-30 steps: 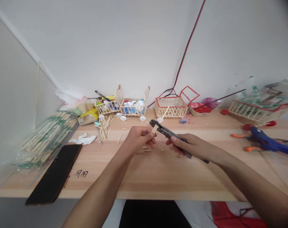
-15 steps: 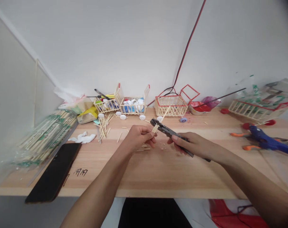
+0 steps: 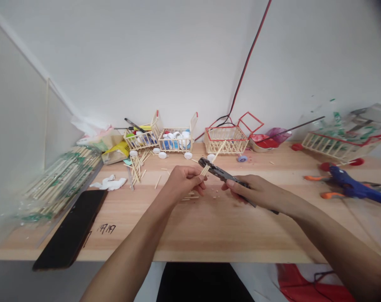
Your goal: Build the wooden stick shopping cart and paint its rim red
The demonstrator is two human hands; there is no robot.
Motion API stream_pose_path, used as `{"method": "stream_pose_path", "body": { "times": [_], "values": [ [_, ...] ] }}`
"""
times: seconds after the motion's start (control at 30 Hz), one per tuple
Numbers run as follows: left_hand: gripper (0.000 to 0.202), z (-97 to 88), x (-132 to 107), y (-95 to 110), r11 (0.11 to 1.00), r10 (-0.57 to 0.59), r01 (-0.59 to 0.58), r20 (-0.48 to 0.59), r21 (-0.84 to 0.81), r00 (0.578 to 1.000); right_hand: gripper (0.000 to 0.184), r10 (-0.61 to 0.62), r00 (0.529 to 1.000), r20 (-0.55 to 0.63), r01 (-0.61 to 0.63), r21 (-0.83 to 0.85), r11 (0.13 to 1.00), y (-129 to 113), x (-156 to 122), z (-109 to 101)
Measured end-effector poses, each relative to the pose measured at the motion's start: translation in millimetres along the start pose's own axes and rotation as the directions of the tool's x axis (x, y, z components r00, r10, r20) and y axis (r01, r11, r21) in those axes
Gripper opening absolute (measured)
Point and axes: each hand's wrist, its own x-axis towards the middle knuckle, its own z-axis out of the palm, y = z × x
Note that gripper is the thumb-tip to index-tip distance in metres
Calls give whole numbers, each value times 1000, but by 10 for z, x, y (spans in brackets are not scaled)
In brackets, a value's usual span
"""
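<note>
My left hand (image 3: 184, 181) is closed around a small bundle of thin wooden sticks (image 3: 216, 153), which point up and to the right. My right hand (image 3: 256, 191) grips the handles of dark pliers (image 3: 216, 169). The plier jaws sit on the sticks just past my left fingertips. Both hands hover above the middle of the wooden table (image 3: 209, 226). A few cut stick pieces (image 3: 189, 196) lie on the table under my left hand.
Stick-built carts (image 3: 175, 140) holding bottle caps, a red-trimmed cart (image 3: 225, 139) and another cart (image 3: 338, 146) line the back wall. A blue glue gun (image 3: 350, 186) lies at right. A black phone (image 3: 71, 228), white tissue (image 3: 110, 183) and bagged sticks (image 3: 60, 182) lie at left.
Almost nothing moved: both hands keep their grips, and the view shifted down very slightly between one second ago and now.
</note>
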Motion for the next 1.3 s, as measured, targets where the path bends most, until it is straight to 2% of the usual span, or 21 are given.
{"method": "stream_pose_path", "body": {
  "times": [0.3, 0.6, 0.8, 1.03, 1.2, 1.3],
  "values": [
    [12, 30, -26, 59, 996, -25, 27, -25, 80, 999, 60, 33, 998, 49, -30, -54, 998, -44, -4, -8],
    [17, 53, -27, 79, 992, -56, 59, -31, 111, 998, 54, 32, 1000, 1, -31, -120, 992, -60, -21, 3],
    [16, 65, -3, 8, 985, -80, 87, -56, 151, 995, 53, 45, 999, -24, -48, -144, 988, -14, 0, 45],
    [20, 64, 53, -84, 974, -94, 110, -87, 196, 992, 61, 39, 997, -73, -56, -238, 970, -42, 43, 133],
    [21, 65, 47, -82, 970, -102, 115, -72, 214, 992, 61, -11, 995, -96, -19, -302, 953, 3, 50, 192],
    [22, 69, 29, -66, 966, -112, 124, -67, 227, 992, 62, -1, 996, -92, -27, -296, 955, 3, 46, 224]
  ]
}}
